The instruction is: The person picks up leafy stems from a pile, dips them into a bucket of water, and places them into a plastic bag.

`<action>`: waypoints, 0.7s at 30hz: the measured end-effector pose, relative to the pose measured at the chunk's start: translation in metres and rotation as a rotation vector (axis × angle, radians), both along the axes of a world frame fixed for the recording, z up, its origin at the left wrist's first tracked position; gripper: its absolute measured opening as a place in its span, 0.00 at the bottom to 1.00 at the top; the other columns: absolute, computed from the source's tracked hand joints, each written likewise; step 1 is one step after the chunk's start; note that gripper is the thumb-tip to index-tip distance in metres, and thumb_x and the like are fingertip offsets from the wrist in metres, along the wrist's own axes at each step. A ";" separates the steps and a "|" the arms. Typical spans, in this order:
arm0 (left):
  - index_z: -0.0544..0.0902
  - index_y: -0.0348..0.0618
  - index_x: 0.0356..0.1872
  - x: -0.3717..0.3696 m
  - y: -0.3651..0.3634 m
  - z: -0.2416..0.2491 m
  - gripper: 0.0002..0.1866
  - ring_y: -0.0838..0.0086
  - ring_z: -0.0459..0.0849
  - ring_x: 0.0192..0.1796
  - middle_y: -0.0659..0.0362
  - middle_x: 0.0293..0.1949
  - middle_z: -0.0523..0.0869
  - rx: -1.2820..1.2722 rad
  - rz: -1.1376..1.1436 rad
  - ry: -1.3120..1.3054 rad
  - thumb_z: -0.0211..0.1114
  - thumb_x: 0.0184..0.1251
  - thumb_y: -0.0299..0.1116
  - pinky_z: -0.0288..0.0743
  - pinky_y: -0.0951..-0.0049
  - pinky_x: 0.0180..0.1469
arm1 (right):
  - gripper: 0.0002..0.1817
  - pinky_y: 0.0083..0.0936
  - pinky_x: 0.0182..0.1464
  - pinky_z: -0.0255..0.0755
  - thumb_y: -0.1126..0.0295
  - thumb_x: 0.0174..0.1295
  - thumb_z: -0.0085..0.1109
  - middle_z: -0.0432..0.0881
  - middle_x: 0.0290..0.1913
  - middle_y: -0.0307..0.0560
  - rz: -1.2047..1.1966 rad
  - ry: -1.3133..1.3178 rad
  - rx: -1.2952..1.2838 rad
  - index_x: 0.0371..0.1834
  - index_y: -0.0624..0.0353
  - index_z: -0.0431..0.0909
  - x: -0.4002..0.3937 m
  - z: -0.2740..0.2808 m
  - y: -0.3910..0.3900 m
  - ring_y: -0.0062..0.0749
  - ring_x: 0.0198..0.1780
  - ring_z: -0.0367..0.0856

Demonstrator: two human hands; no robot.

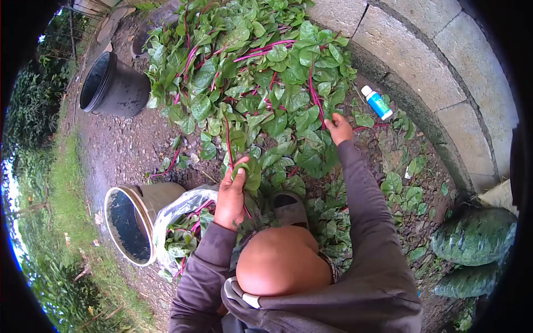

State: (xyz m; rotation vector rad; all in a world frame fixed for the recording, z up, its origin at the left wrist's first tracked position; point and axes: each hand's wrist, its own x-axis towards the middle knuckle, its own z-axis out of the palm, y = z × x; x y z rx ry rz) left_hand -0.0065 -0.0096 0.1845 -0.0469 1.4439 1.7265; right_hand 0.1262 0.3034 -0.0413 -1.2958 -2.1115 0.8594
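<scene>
A large heap of leafy greens with purple-red stems, which look like Malabar spinach (239, 72), covers the ground ahead of me. My left hand (230, 194) is closed around a leafy stem (228, 139) that points up toward the heap, with a green leaf by the thumb. At the heap's right edge, my right hand (340, 130) pinches another purple stem (315, 94) whose leaves spread above it. Beside my left forearm, a clear plastic bag (161, 233) holds more leaves and stems.
A black bucket (125, 89) lies tipped at upper left, and a pale-rimmed bucket (145, 255) stands left of the bag. A blue-and-white bottle (378, 104) lies near the curved concrete-block edge (427, 83). Full green plastic bags (474, 236) sit at lower right. Loose leaves litter the gravel.
</scene>
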 end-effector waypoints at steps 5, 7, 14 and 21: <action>0.73 0.41 0.58 0.001 0.002 0.013 0.16 0.77 0.79 0.47 0.59 0.49 0.80 -0.026 0.020 -0.046 0.50 0.72 0.30 0.74 0.77 0.49 | 0.20 0.38 0.46 0.72 0.59 0.50 0.67 0.84 0.33 0.42 -0.046 -0.090 -0.065 0.46 0.52 0.78 -0.050 0.008 0.002 0.42 0.43 0.81; 0.73 0.42 0.58 0.000 0.006 0.010 0.16 0.77 0.79 0.46 0.59 0.49 0.80 -0.038 0.033 -0.043 0.50 0.72 0.29 0.74 0.76 0.49 | 0.19 0.37 0.47 0.71 0.59 0.50 0.67 0.84 0.31 0.40 -0.046 -0.197 -0.297 0.44 0.52 0.78 -0.059 0.026 0.004 0.41 0.46 0.79; 0.74 0.43 0.57 -0.001 0.027 -0.007 0.16 0.79 0.79 0.43 0.61 0.44 0.81 -0.058 0.005 -0.026 0.52 0.71 0.29 0.74 0.77 0.45 | 0.09 0.38 0.44 0.68 0.62 0.50 0.66 0.83 0.32 0.39 0.015 -0.210 0.182 0.31 0.50 0.80 -0.030 0.080 -0.013 0.39 0.41 0.76; 0.71 0.40 0.58 0.000 0.035 -0.015 0.16 0.72 0.80 0.48 0.57 0.50 0.80 -0.089 -0.078 0.007 0.50 0.71 0.28 0.75 0.72 0.51 | 0.21 0.40 0.48 0.70 0.49 0.50 0.64 0.79 0.41 0.47 -0.015 -0.389 0.152 0.40 0.52 0.82 -0.074 0.060 -0.011 0.46 0.48 0.74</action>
